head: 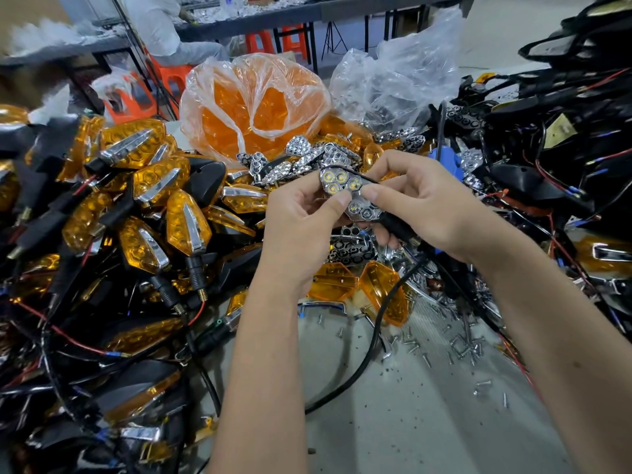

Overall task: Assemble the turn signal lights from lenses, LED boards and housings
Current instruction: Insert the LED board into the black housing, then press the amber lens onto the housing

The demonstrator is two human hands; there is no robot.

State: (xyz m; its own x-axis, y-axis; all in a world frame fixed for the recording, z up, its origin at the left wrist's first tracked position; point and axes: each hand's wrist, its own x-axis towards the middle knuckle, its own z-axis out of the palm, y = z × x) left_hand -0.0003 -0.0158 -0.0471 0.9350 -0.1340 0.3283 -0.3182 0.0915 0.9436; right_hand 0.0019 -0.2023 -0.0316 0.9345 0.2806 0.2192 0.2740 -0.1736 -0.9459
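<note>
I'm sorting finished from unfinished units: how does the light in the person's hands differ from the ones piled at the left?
The unit in the hands has no amber lens, so its chrome reflector cups and LEDs show; the piled lights are covered by amber lenses with a chrome strip. The held unit is gripped by the left hand and right hand; the piled ones lie loose on the table. Both have black stems with wires.

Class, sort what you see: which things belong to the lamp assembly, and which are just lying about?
In the job:
left hand and right hand pinching the chrome reflector unit
loose amber lenses
finished lamps
screws

Lying about:
empty clear bag
orange stools
</note>
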